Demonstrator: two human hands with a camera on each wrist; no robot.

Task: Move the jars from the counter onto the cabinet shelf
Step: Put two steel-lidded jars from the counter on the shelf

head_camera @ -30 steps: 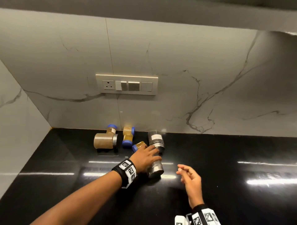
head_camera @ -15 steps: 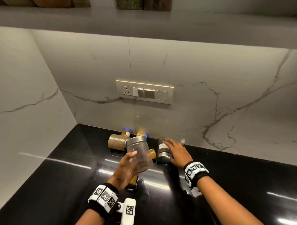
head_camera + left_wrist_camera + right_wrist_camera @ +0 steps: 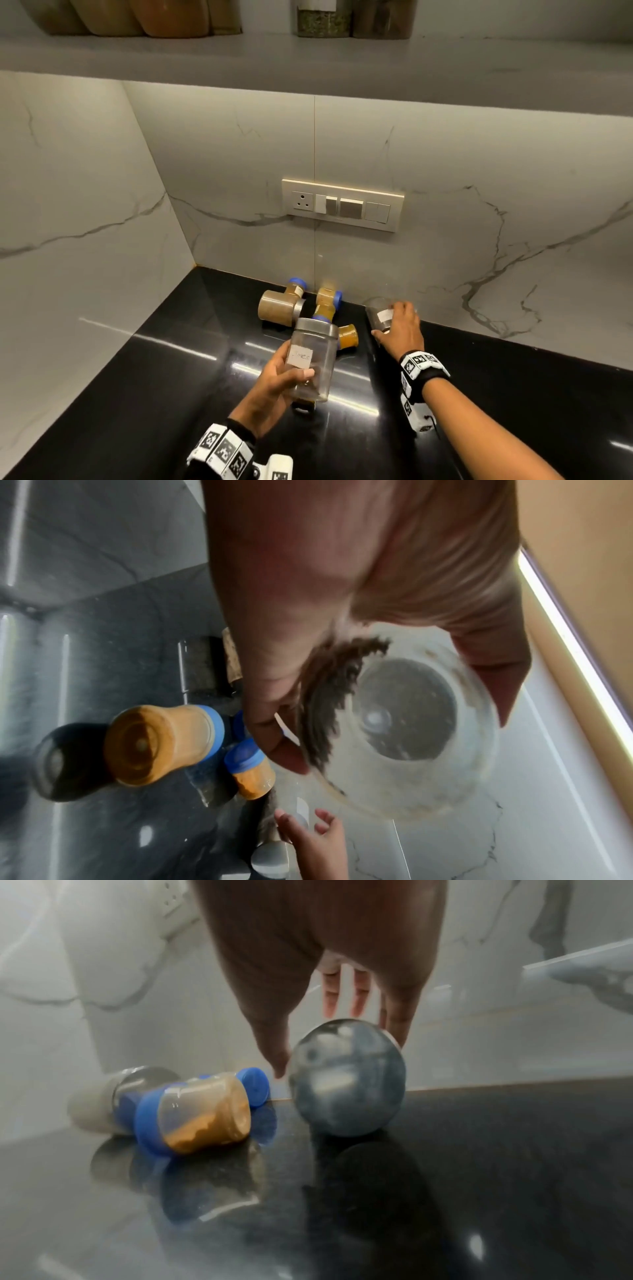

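Note:
My left hand (image 3: 279, 378) grips a clear jar (image 3: 313, 359) with a steel lid and a white label, held upright above the black counter (image 3: 171, 394). From the left wrist I see this jar's base (image 3: 404, 710) with dark grains inside. A second steel-lidded jar (image 3: 376, 311) lies on its side by the back wall, its lid (image 3: 346, 1080) facing the right wrist view. My right hand (image 3: 400, 325) lies over it, thumb on one side and fingers curled round the other. The cabinet shelf (image 3: 308, 61) runs overhead.
A tan steel-lidded jar (image 3: 275, 306) and three small blue-lidded jars of yellow-brown powder (image 3: 347, 337) lie in a cluster near the back corner. Several containers (image 3: 322, 17) stand on the shelf. A switch plate (image 3: 342, 205) is on the back wall.
My left hand has lifted the labelled jar off the counter and turned it upright. My right hand has crossed to the second jar and settled over it. The view has tilted up to show the shelf.

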